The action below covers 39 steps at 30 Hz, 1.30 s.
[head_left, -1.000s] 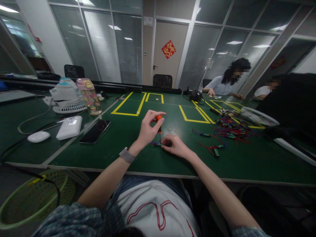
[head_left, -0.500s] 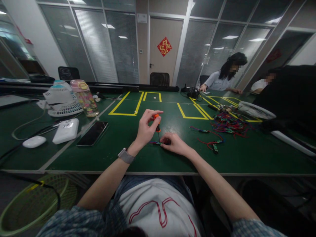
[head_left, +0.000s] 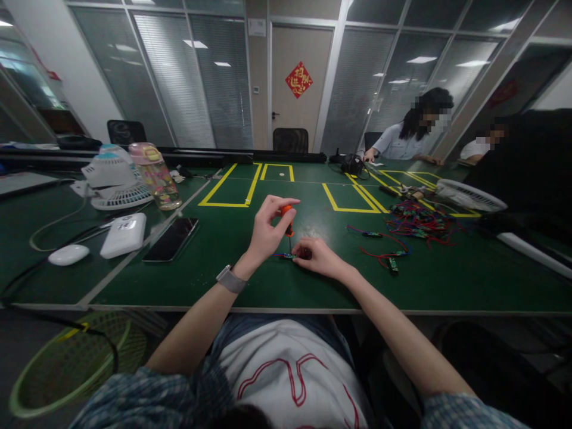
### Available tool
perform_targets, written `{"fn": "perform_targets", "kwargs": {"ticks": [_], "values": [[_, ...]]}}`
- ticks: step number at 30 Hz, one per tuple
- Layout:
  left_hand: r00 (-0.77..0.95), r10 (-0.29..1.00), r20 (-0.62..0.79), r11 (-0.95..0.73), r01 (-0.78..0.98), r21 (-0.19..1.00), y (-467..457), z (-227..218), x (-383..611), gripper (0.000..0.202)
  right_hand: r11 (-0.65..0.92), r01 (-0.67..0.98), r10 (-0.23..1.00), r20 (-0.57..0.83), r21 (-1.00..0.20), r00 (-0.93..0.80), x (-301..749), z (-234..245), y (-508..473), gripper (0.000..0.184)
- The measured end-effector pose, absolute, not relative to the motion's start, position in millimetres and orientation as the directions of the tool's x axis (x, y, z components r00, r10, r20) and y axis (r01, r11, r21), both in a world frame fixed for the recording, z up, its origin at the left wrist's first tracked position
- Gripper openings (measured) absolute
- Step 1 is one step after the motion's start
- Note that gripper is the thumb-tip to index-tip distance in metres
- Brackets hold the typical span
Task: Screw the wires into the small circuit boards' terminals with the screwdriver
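My left hand grips an orange and black screwdriver near the top of its handle. The screwdriver stands nearly upright, its shaft pointing down at a small green circuit board on the table. Whether the tip sits in a screw is too small to tell. Pinched at the board's right end are the fingers of my right hand, which cover part of it. Thin wires run out of the board's left end.
A pile of wired circuit boards lies right on the green table, with several loose boards nearer. To the left are a phone, a white power bank, a bottle and a fan. A person sits far right.
The view has shifted slightly. Both hands keep their places at the board, and the screwdriver stays upright in my left hand.
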<state>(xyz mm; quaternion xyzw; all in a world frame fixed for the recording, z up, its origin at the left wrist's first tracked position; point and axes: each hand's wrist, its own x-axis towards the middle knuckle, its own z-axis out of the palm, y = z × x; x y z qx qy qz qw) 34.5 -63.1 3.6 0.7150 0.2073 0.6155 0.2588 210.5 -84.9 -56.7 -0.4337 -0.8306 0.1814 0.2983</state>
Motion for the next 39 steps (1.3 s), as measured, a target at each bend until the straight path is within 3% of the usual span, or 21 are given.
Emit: {"fn": "perform_targets", "kwargs": {"ticks": [5, 11, 17, 23, 30, 36, 39], "values": [[0.169, 0.576, 0.799, -0.807, -0.036, 0.589, -62.8, 5.7, 33.3, 0.027, 0.566, 0.606, 0.823, 0.341, -0.559, -0.453, 211.2, -58.0, -83.8, 0.010], [0.102, 0.588, 0.802, -0.804, -0.029, 0.594, -61.1, 3.9, 35.2, 0.010, 0.549, 0.615, 0.834, 0.323, -0.566, -0.447, 210.2, -56.5, -84.7, 0.010], [0.140, 0.552, 0.822, -0.831, 0.007, 0.557, -62.1, 5.8, 33.5, 0.027, 0.553, 0.614, 0.832, 0.326, -0.563, -0.449, 211.3, -58.5, -83.1, 0.009], [0.130, 0.587, 0.799, -0.806, 0.002, 0.591, -61.9, 4.4, 35.2, 0.018, 0.557, 0.615, 0.829, 0.328, -0.559, -0.453, 211.2, -57.9, -82.1, 0.011], [0.157, 0.559, 0.814, -0.824, -0.008, 0.567, -60.5, 3.2, 33.6, 0.029, 0.551, 0.617, 0.832, 0.315, -0.562, -0.456, 210.0, -53.7, -84.1, 0.010], [0.126, 0.590, 0.797, -0.801, -0.032, 0.598, -61.9, 2.2, 36.7, 0.013, 0.549, 0.617, 0.834, 0.314, -0.565, -0.454, 209.3, -53.0, -85.2, 0.009], [0.139, 0.586, 0.798, -0.805, -0.010, 0.593, -61.2, 1.9, 36.2, 0.016, 0.552, 0.614, 0.831, 0.317, -0.564, -0.457, 209.4, -52.5, -85.8, 0.009]]}}
